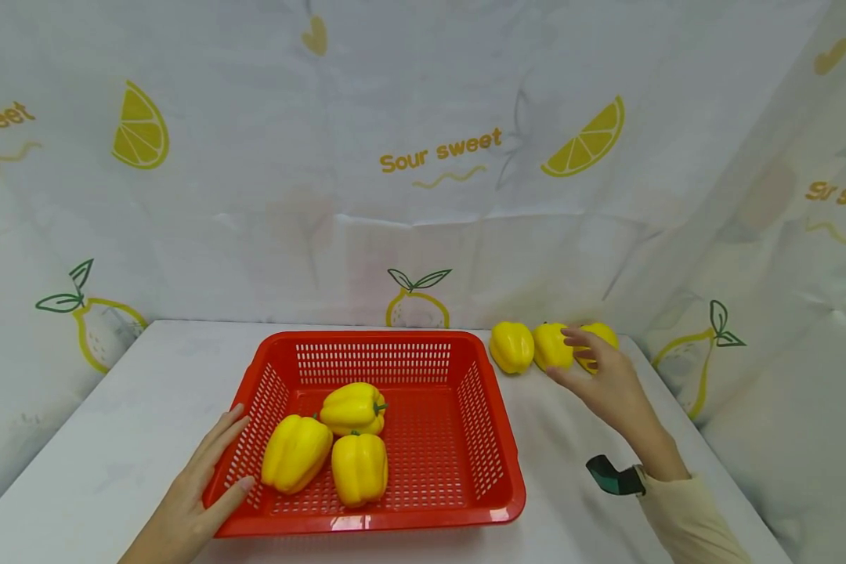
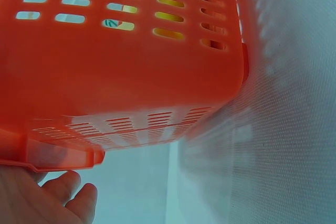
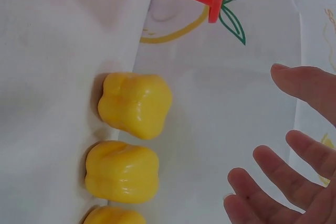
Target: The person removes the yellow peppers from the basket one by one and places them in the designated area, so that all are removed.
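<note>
A red plastic basket [image 1: 458, 515] with slotted walls holds three yellow bell peppers [image 1: 296, 454] in its left half. My left hand [image 1: 190, 489] rests against the basket's left rim, thumb over the edge and fingers spread along the outside. The left wrist view shows those fingers [image 2: 65, 187] just beside the red lip. At the back right, three more yellow bell peppers [image 1: 511, 348] lie in a row. My right hand [image 1: 609, 384] hovers over the right end of that row, fingers apart, holding nothing. From the right wrist, a gap separates the fingers [image 3: 283, 174] from the peppers [image 3: 122, 171].
Everything stands on a white table [image 1: 564, 486]. A white curtain [image 1: 268, 180] printed with lemons and lettering hangs behind it and along the right side. A dark strap [image 1: 615, 475] sticks out from my right cuff.
</note>
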Motion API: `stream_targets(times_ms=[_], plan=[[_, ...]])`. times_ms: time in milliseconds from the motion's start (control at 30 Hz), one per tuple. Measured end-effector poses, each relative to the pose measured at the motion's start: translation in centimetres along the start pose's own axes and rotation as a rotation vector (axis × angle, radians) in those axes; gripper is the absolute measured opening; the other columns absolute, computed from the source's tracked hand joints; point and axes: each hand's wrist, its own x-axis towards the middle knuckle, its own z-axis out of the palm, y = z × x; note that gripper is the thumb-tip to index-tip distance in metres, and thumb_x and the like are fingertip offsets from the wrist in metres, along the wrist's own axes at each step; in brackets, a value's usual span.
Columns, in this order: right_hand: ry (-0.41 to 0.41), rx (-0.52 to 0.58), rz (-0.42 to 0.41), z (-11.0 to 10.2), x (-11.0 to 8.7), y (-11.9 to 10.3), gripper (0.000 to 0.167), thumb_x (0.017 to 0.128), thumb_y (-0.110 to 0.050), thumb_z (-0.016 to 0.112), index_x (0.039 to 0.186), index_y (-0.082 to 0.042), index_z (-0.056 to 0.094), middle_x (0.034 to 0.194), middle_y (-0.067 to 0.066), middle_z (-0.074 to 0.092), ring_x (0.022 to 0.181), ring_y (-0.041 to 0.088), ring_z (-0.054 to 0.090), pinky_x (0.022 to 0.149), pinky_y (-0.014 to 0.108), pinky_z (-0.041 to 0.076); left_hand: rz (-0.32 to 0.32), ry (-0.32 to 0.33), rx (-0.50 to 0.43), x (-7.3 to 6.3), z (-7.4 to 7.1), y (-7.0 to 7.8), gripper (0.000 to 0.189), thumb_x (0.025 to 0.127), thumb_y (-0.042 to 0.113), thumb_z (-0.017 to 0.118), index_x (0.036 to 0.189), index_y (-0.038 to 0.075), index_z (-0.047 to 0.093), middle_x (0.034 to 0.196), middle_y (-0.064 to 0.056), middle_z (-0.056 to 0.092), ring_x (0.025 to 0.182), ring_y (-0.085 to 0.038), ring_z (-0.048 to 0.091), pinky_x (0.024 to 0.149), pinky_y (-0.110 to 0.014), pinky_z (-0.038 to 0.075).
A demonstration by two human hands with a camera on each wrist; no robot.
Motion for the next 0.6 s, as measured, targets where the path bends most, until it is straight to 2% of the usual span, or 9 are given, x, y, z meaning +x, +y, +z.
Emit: stream_targets(times_ms=[233, 600], plan=[[-0.016, 0.017, -0.009, 0.1, -0.5, -1.0, 0.064, 0.087, -0.031, 0.077, 0.139, -0.004, 0.050, 0.131, 0.024, 0.060, 0.116, 0.042, 0.058, 0.097, 0.058, 0.049, -0.015, -0.007, 0.013, 0.0, 0.0, -0.1, 0.069, 0.093, 0.020, 0.067, 0.153, 0.023, 0.035, 0.162, -0.004, 0.027, 0.134, 0.024, 0.011, 0.091, 0.005, 0.017], [-0.019, 0.040, -0.063, 0.7, -1.6, -2.9, 0.062, 0.083, -0.027, 0.081, 0.135, -0.005, 0.054, 0.127, 0.021, 0.064, 0.114, 0.039, 0.060, 0.092, 0.056, 0.053, 0.026, 0.008, -0.008, 0.0, 0.0, 0.0, 0.069, 0.092, 0.016, 0.068, 0.153, 0.021, 0.036, 0.162, -0.001, 0.027, 0.137, 0.021, 0.014, 0.094, 0.006, 0.018]])
